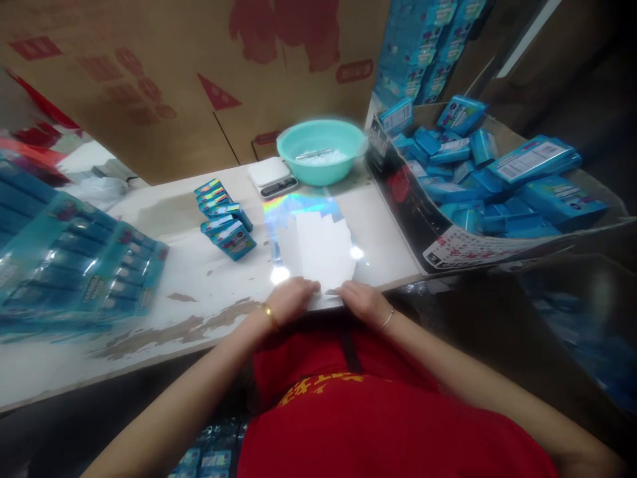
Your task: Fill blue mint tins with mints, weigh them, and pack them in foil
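Note:
A white card piece [326,249] with stepped, jagged edges lies in front of me at the table's near edge. A crease seems to run down its left part. Under or around it shows a shiny rainbow-reflecting sheet [283,211]. My left hand [292,297] is closed at the card's near left corner, fingertips pinching its edge. Closed in the same way, my right hand [365,302] grips the near right edge, where a small flap sticks up between the hands. The fingertips themselves are partly hidden.
Small blue boxes [226,222] stand in a row on the table [199,285]. Behind are a white scale [271,178] and a turquoise bowl [323,153] with small white pieces. A carton [398,192] of blue boxes stands right; wrapped blue packs [84,259] stand left.

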### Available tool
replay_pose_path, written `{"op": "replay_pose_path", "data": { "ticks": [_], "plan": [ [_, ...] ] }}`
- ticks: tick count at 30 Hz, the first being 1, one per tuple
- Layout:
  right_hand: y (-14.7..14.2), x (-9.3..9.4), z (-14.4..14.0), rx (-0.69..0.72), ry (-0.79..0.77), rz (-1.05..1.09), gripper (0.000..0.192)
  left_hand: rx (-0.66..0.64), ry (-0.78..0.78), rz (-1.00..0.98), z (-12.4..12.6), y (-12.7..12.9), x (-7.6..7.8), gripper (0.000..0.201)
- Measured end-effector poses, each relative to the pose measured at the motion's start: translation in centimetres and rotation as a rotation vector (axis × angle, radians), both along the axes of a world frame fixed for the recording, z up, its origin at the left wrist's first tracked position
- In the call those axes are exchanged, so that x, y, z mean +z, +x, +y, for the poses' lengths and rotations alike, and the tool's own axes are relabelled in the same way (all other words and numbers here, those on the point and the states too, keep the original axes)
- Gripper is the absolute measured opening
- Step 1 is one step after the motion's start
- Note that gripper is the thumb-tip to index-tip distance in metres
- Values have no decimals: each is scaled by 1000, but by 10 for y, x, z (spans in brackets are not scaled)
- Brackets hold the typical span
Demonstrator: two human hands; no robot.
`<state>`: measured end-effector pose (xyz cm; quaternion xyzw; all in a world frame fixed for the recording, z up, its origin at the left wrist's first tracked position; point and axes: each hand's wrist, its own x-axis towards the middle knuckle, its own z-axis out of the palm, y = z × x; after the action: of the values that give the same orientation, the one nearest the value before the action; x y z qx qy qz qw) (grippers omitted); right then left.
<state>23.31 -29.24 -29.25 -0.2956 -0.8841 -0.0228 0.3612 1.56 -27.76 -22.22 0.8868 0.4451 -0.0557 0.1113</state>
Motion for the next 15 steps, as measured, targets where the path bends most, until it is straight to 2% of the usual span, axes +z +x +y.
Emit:
{"op": "replay_pose_path", "data": {
  "ticks": [3,6,7,9,12,15],
  "plan": [
    [4,-10,-1,110,13,1,26,-100,-57,-67,0,-1,8,26],
    [13,-20,-4,207,-117,-11,41,-186,-107,-192,-2,-3,18,38],
    [16,-21,-5,220,-157,-18,46,-209,-106,-208,-3,-3,20,43],
    [17,-23,-7,207,-184,-20,55,-219,-77,-158,-5,-1,20,39],
    [8,-24,-8,125,-128,44,63,-81,-33,-23,-3,3,13,37],
    [-5,-25,-7,44,-68,139,73,93,-52,-61,4,5,6,28]
  ]
}}
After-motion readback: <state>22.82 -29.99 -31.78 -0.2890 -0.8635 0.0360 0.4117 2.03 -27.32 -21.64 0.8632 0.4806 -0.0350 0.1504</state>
